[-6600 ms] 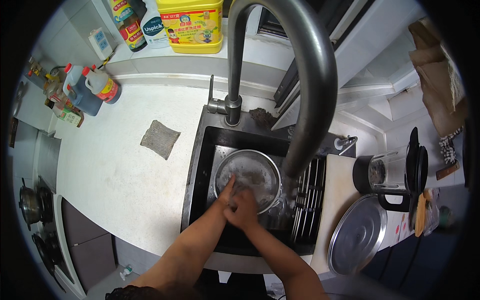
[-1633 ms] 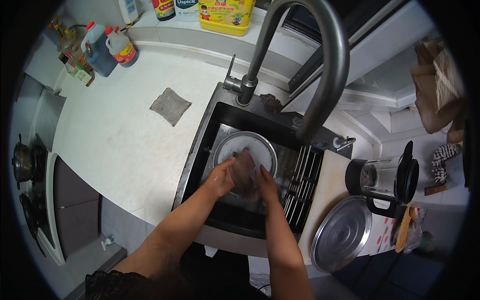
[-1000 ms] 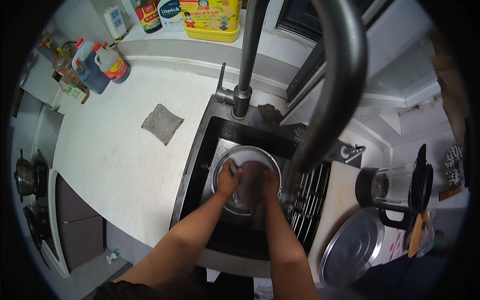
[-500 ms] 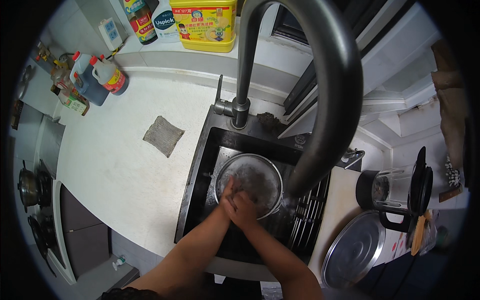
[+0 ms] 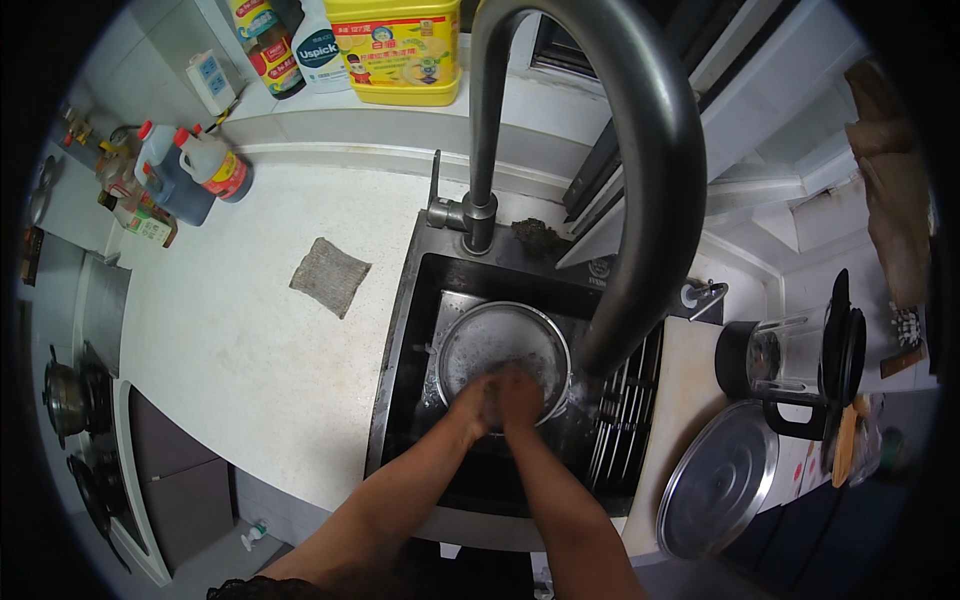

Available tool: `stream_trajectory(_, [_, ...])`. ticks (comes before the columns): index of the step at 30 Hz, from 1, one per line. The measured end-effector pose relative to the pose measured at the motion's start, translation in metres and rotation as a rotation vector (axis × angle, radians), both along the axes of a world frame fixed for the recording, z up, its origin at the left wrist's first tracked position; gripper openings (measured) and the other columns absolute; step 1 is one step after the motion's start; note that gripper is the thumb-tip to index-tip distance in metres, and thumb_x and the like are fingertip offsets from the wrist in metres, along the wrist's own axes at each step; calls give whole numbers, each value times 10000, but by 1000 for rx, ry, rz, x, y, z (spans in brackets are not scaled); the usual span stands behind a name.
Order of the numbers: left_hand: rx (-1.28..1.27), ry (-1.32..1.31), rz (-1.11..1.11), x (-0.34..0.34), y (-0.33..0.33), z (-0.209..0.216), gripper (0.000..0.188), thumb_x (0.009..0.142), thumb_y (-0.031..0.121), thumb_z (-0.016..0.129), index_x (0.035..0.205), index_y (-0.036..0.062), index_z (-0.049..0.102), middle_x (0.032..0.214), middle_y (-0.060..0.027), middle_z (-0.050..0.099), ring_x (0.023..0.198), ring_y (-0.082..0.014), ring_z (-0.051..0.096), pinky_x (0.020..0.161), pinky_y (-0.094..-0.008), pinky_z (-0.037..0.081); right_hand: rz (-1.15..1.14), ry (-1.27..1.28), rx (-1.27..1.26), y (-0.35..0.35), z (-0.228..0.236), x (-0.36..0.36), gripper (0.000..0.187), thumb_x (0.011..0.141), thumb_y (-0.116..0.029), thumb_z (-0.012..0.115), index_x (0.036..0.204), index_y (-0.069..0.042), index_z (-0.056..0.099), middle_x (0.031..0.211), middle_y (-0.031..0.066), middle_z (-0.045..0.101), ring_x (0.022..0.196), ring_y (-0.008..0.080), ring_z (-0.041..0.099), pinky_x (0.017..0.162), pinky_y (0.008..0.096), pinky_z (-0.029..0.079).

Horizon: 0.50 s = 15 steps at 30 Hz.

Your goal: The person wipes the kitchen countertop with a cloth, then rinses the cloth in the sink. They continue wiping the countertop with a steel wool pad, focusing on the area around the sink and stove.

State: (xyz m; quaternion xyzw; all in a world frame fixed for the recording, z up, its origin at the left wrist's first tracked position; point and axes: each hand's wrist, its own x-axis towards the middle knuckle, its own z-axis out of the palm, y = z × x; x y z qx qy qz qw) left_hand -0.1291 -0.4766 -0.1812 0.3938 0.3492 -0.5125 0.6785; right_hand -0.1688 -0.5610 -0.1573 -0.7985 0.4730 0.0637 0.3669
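Note:
Both my hands are together over the near part of a round metal basin (image 5: 440,366), which holds cloudy, greyish water. The basin sits in a black sink (image 5: 402,400). My left hand (image 5: 471,408) is closed at the basin's near left, its fingers pressed against the other hand. Close beside it, my right hand (image 5: 518,398) is curled into a fist-like grip. Whatever the two hands hold between them is hidden by the fingers. A dark curved faucet (image 5: 665,190) arches over the sink, its end just right of the basin.
A grey cloth (image 5: 330,277) lies on the white counter (image 5: 230,330) to the left. Right of the basin is a slatted metal rack (image 5: 622,425). A large round lid (image 5: 718,482) and a blender (image 5: 785,362) stand farther right. Bottles (image 5: 215,168) and a yellow tub (image 5: 395,55) are behind.
My hands have moved slightly right and drawn side by side, where the right earlier lay over the left. The left fingers, stretched before, are now curled. The view has shifted a little.

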Motion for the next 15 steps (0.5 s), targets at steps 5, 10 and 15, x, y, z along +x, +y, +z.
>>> stream_trajectory(5, [-420,6,188,3,15,-7,361,1000,317,452,1206,49,578,1137,-149,639,1073,-301,600,964,-423,473,537,-447,-311,47,34,-7,216,855,-273,641,891,-65,688,773,163,654,719,382,643,714,514,501])
stream_trajectory(10, [-78,79,-15,6,-2,27,487,996,402,467,1328,51,526,1303,-155,570,1175,-328,552,1022,-449,429,97,-89,-57,-2,5,0,269,834,-257,573,954,-53,701,964,205,707,851,436,669,654,581,500])
stream_trajectory(15, [-839,164,128,0,21,-70,349,984,394,475,1143,106,593,1181,-116,631,1089,-275,592,972,-424,458,634,-441,-500,40,-3,-6,215,850,-292,633,870,-88,694,750,165,643,749,347,647,765,495,508])
